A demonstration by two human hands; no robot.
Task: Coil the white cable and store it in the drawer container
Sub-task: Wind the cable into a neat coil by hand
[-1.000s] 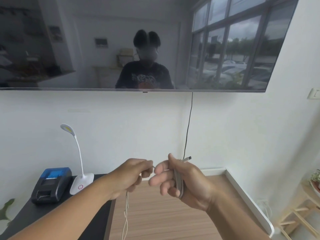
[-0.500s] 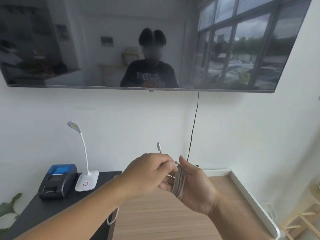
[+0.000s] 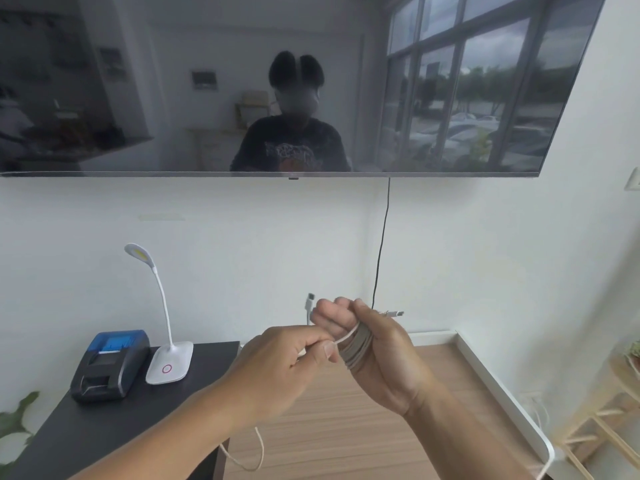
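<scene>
A bundle of loops of the thin white cable (image 3: 358,344) is wound around the right hand (image 3: 375,355), whose grip is closed on it with curled fingers; one connector sticks out beside the thumb, another above the fingers. A strand running to the bundle is pinched in the grip of the left hand (image 3: 294,362), just beside. Most of the coiling appears done; a short slack loop hangs below the left forearm, and storage is left, no drawer container being in view. Both hands are held raised over the wooden tabletop (image 3: 346,445), near a white gooseneck desk lamp (image 3: 166,355).
</scene>
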